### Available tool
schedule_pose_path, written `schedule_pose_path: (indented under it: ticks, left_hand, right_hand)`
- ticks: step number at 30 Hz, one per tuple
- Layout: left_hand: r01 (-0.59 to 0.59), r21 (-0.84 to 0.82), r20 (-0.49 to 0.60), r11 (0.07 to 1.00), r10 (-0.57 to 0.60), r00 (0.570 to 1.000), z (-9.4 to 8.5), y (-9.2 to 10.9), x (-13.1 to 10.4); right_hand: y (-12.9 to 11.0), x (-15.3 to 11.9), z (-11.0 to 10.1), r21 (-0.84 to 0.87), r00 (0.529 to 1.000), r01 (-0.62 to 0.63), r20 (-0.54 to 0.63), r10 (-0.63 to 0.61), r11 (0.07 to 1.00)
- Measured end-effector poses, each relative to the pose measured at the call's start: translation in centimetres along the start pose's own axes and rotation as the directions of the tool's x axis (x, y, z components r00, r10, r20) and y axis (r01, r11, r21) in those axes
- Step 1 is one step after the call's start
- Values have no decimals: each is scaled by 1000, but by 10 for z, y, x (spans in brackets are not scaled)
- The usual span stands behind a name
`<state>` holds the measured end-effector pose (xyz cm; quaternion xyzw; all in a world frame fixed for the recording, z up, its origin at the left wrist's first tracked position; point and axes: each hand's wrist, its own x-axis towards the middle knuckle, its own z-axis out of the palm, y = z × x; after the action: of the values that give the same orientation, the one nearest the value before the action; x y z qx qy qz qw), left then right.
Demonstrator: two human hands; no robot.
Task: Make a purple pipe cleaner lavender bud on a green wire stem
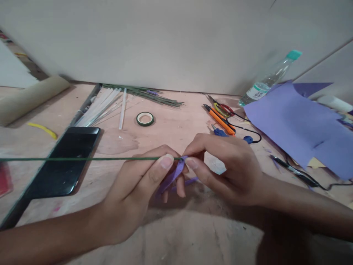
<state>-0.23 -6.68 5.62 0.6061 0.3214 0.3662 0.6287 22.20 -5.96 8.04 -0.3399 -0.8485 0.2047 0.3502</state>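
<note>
A long thin green stem [110,159] runs level from the left edge to the middle of the view. My left hand [143,176] is closed, pinching the stem near its right end between thumb and forefinger. A narrow purple paper strip [173,176] is wrapped at the stem's tip and hangs down across the left fingers. My right hand [228,165] is closed too, with thumb and forefinger pinching the purple paper at that tip. Part of the strip is hidden behind the left fingers.
Behind the hands lie a green tape roll [145,119], glue sticks [99,106] and green stems [149,95]. A black phone [66,162] and cardboard tube [33,99] are left. Right are an orange cutter [222,120], scissors [220,108], bottle [264,82], purple sheets [298,125] and a pen [295,171].
</note>
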Motion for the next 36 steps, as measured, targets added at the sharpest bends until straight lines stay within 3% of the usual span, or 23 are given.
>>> schedule_pose_path:
  ticks: [8,12,18,20,23,28,32,36]
  left_hand:
    - [65,35,-46,997,-63,997,0,2,6]
    - [108,-2,-75,994,-108,991,4,6,9]
    - [56,84,-62,995,-51,997,3,6,11]
    - [60,87,-65,994,-54,996,2,5,9]
    - [42,66,-53,997,-38,998,2,4,6]
    - [-101,133,-7,986,103,995,0,4,1]
    - [-117,191,10,975,117,993,-2,1,1]
    - [-39,120,4,992,39,999,-1,-1,2]
  right_hand:
    - [1,-2,7,-121,998,12,-58,-20,993]
    - [5,-5,8,-244,991,97,-61,-115,965]
    - [12,-11,8,-379,952,282,-6,-307,881]
    - [11,-9,7,-329,964,239,-32,-264,913]
    - [8,-4,2,-101,992,99,-68,-106,990]
    - [3,1,-1,194,997,-66,-23,72,979]
    - [-1,-1,3,119,996,35,-80,-26,992]
    - [-2,-5,7,-55,983,122,-132,-128,991]
